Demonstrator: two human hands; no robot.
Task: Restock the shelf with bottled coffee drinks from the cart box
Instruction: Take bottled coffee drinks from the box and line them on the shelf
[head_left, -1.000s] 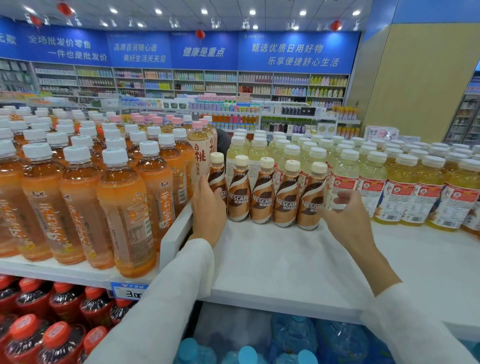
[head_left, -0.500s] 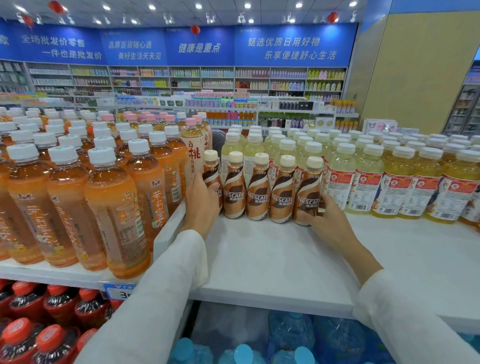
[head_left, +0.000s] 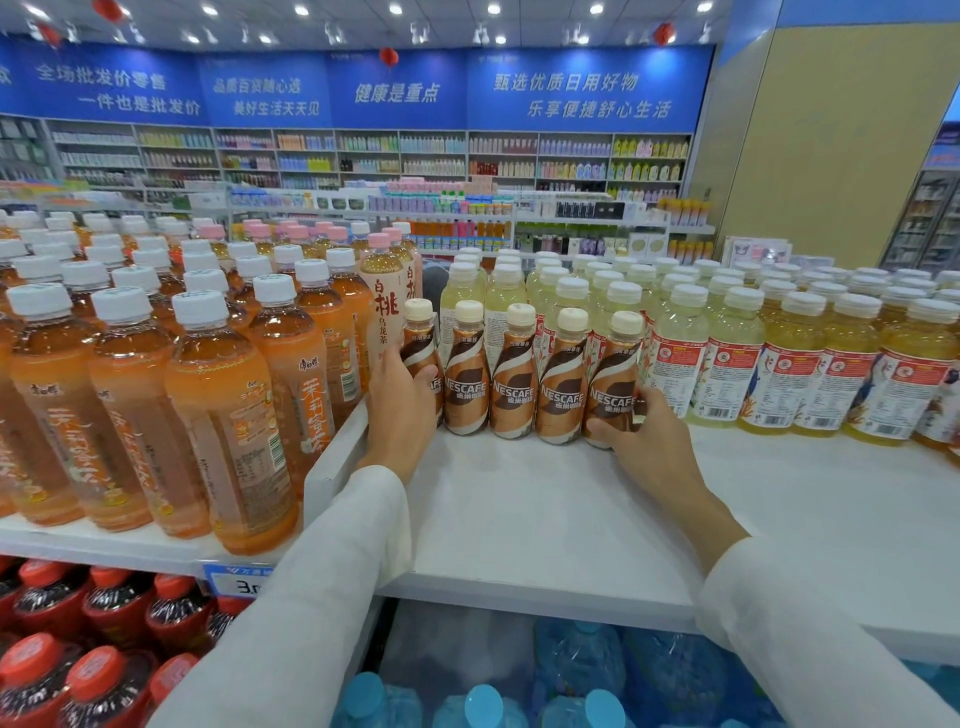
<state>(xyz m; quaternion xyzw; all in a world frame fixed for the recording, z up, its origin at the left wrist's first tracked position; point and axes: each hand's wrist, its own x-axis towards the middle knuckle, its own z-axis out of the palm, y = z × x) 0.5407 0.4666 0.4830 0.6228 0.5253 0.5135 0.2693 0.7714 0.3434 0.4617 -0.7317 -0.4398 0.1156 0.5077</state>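
The left hand (head_left: 402, 400) curls round the leftmost bottle (head_left: 420, 340) of a row of coffee bottles (head_left: 514, 384), thumb across its front and fingers hidden behind. The right hand (head_left: 644, 436) grips the rightmost bottle (head_left: 615, 374) low on its body, fingers wrapped round the far side. Both wrists come out of loose white sleeves (head_left: 332, 571). Five of these small bottles stand upright and touching, side by side, on the smooth white shelf (head_left: 519, 514). Each is waisted, with a cream screw cap and a glossy brown wrap swept with white and tan curves. Behind and to the right stand ranks of taller pale yellow bottles (head_left: 727, 358) of clear plastic, with white ribbed caps and red-and-white labels. On the left, beyond a low white divider, are orange tea bottles (head_left: 223, 415), translucent and white-capped, and a pink-capped peach bottle (head_left: 382, 306) just beside the left hand. Below sit red-capped dark bottles (head_left: 47, 603) and blue water jugs (head_left: 571, 670). A second ago the right hand hung loose just right of the row, around nothing; it has since closed on the end bottle. The left hand's hold and the count of five are unchanged.
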